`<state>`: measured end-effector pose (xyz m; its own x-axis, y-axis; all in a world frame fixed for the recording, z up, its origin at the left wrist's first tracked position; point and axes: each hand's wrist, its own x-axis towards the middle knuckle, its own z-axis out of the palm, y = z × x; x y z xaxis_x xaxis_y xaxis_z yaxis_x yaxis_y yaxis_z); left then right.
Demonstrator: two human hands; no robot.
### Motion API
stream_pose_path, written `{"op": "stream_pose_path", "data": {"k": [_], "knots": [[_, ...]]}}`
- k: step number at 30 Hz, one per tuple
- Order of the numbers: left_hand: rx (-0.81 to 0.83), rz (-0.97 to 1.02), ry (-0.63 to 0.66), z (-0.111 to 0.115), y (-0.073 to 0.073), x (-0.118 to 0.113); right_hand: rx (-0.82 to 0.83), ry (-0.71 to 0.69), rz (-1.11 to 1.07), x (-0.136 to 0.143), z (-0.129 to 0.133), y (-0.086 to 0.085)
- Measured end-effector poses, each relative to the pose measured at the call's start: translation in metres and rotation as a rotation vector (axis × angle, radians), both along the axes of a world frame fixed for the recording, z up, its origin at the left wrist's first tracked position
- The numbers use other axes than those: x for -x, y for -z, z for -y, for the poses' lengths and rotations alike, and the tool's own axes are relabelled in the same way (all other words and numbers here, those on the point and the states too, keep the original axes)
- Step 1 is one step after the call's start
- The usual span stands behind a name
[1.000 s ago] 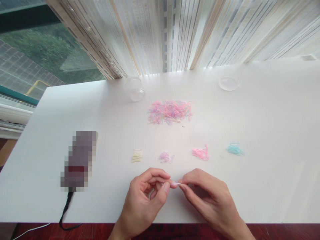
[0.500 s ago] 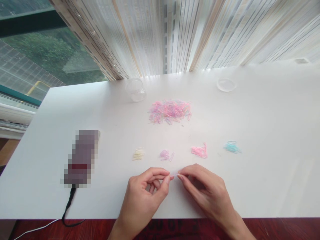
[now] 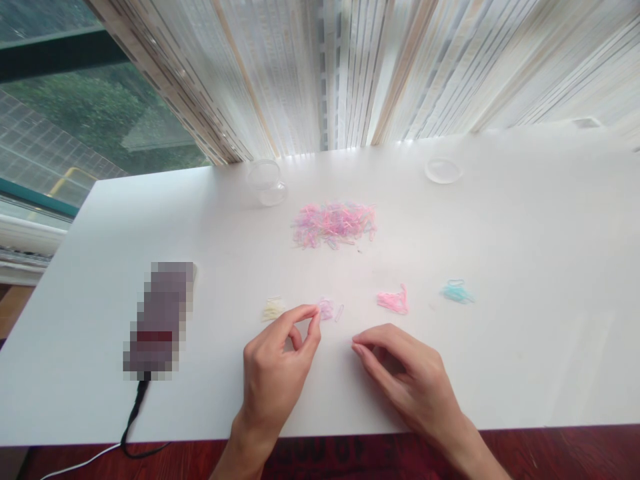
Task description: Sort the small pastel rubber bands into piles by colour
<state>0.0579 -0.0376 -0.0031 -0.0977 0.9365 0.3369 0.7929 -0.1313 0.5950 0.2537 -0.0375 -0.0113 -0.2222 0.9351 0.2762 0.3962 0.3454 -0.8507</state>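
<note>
My left hand is closed in a pinch, thumb and forefinger at the left edge of a small pile of purple rubber bands. Whatever sits between those fingertips is too small to make out. A single purple band lies just right of that pile. My right hand rests lower on the right, thumb and forefinger pressed together; anything in them is hidden. Behind my left hand is a pile of pale yellow bands. Pink bands and turquoise bands form separate piles farther right.
A larger heap of mixed pastel bands lies mid-table. Behind it stand a clear plastic jar and, to the right, a round clear lid. A blurred-out phone with a black cable lies at the left on the white table.
My hands have come apart; a pale strand showed between their fingertips before. My left hand has moved forward and left to the purple pile, while my right hand has stayed nearly in place.
</note>
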Motion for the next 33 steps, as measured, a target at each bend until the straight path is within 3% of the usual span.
{"op": "stream_pose_path", "data": {"k": [18,24,33], "knots": [[0.031,-0.021,0.054,0.005,0.002,0.007,-0.007,-0.004,-0.017,0.001,0.0,0.0],[0.062,-0.07,0.095,0.005,0.005,0.01,0.08,0.15,-0.078,-0.007,0.003,-0.003],[-0.053,-0.125,0.085,0.001,0.013,0.01,0.202,0.379,-0.074,-0.035,0.008,0.004]]}}
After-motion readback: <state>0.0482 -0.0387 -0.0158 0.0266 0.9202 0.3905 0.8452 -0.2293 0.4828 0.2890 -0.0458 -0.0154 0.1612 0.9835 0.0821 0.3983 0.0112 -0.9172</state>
